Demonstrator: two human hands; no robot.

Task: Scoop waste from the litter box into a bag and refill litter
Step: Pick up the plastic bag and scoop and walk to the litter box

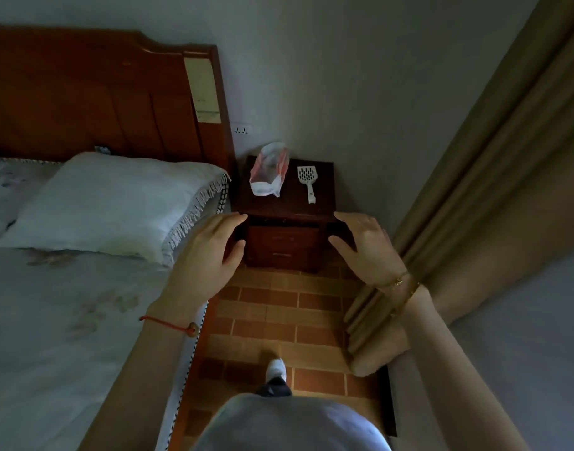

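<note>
left grip [210, 252]: spread, empty, mid-frame, at front-left corner of table [290, 208].
right grip [367, 249]: spread, empty, at front-right corner.
scoop [306, 183]: flat on table, above right grip, apart from it.
bag [268, 170]: on table, left of scoop, above left grip.

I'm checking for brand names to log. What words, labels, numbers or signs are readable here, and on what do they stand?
No text here can be read.
Plastic bag on the nightstand: red print, too blurred to read.
Pale label on the headboard: too blurred to read.
Litter scoop: no marking visible.
</note>
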